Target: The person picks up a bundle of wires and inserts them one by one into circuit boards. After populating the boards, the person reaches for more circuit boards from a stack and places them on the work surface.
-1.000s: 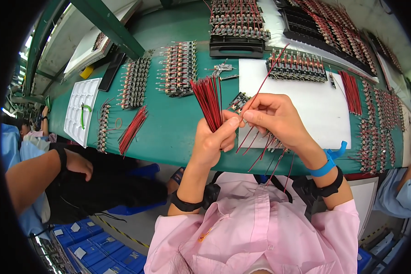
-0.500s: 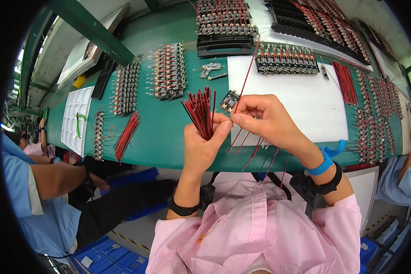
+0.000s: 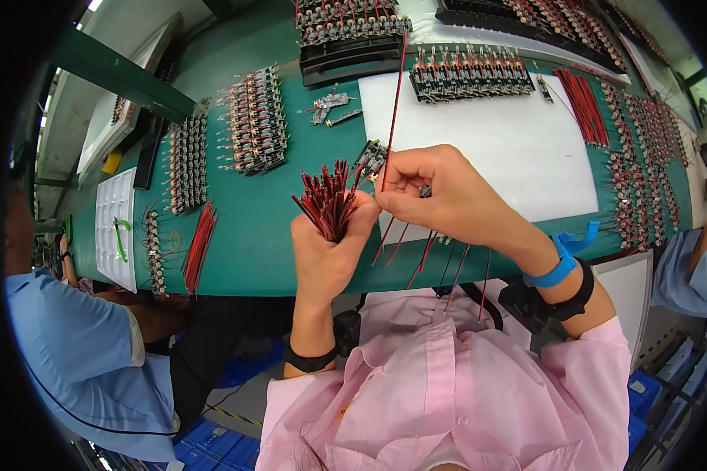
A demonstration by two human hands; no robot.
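My left hand [image 3: 322, 263] is closed around a thick bundle of dark red and black wires [image 3: 326, 202], their cut ends pointing up. Its thumb and fingertip meet my right hand [image 3: 444, 192]. That right hand pinches a single long red wire [image 3: 396, 102], which rises almost straight up from the fingers. Just beyond the touching fingertips is a small circuit board [image 3: 371, 157]; whether a finger holds it I cannot tell. Several more red wires [image 3: 456, 279] hang down below my right hand, their upper ends hidden behind it.
A white foam sheet [image 3: 526, 173] lies on the green table [image 3: 306, 125], with a row of boards [image 3: 471, 74] along its far side. Wire bundles lie at left [image 3: 200, 250] and right [image 3: 581, 106]. Green cutters [image 3: 121, 239] rest in a white tray [image 3: 106, 212]. A person in blue [image 3: 78, 337] is at left.
The whole view has shifted, so the table things sit further left. The wire in my right hand stands more upright. My left hand keeps its bundle. The person at left has moved.
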